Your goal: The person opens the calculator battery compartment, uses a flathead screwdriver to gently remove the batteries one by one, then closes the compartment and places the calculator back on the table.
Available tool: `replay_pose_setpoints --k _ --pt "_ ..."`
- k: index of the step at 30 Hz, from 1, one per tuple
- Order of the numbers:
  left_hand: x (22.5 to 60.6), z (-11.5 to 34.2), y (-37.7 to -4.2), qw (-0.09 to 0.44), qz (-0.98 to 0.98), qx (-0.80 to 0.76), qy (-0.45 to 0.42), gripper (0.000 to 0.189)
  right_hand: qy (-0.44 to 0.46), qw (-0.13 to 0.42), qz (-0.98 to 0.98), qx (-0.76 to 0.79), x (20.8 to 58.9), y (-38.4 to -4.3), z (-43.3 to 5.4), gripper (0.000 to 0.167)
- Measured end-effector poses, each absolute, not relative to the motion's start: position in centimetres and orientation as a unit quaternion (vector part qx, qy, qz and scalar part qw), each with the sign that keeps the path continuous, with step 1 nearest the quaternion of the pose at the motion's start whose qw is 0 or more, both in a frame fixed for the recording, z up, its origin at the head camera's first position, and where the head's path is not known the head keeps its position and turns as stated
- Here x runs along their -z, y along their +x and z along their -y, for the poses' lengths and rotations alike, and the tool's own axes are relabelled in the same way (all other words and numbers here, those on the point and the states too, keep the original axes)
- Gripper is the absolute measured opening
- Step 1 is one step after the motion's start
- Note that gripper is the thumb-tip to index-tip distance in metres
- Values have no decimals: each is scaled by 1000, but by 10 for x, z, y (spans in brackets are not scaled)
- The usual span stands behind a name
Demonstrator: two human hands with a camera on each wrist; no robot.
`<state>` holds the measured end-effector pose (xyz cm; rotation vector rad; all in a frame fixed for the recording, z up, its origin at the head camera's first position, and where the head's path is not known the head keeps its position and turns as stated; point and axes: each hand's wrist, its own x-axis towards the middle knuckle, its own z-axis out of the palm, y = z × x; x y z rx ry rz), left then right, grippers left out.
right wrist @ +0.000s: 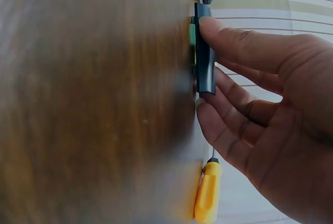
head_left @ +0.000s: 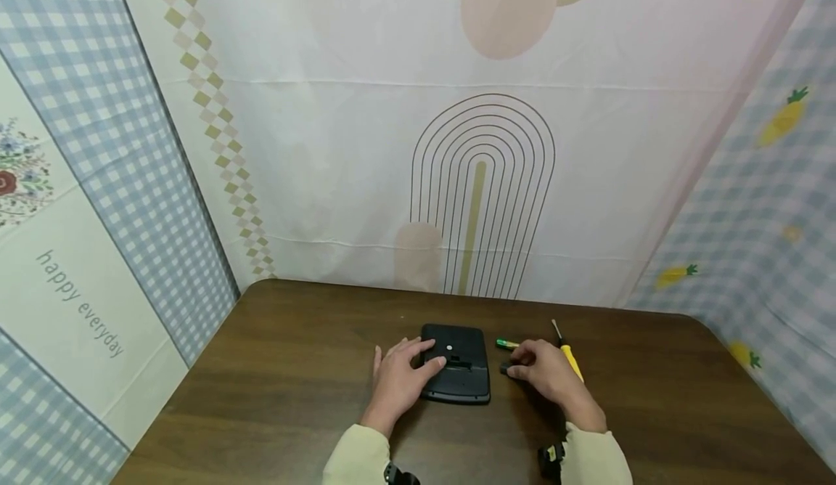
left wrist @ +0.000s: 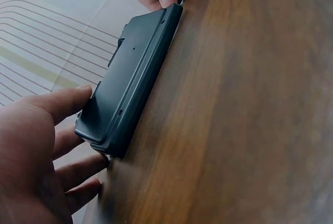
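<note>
A black device (head_left: 465, 385), shaped like a desk calculator, lies with its back facing up on the table; an open recess shows near its middle. My left hand (head_left: 400, 382) rests on its left side, thumb and index finger extended over the back, the other fingers beside it. To the right of the device, my right hand (head_left: 554, 373) pinches a small black cover (right wrist: 204, 52) between thumb and fingers, close to the tabletop. Just beyond that hand lies a green battery (head_left: 506, 344), partly hidden by the fingers.
A screwdriver (head_left: 572, 361) with a yellow handle lies right of my right hand, its tip pointing away. The brown wooden table (head_left: 281, 369) ends at a patterned white cloth (head_left: 339, 180) behind, with checked cloths at both sides.
</note>
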<state>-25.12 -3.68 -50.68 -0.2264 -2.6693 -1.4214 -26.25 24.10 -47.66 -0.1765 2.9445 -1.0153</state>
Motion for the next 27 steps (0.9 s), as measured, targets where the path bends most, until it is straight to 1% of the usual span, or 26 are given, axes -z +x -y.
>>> replay_pose_setpoints --k 5,15,27 --pt "507 37 -251 54 880 466 -78 49 -47 12 -936 348 476 -261 -242 17" --pt "505 38 -250 53 881 465 -75 43 -47 -13 -938 344 477 -263 -240 4" --pt "507 41 -252 53 878 468 -85 45 -31 -54 -936 347 467 -263 -231 6"
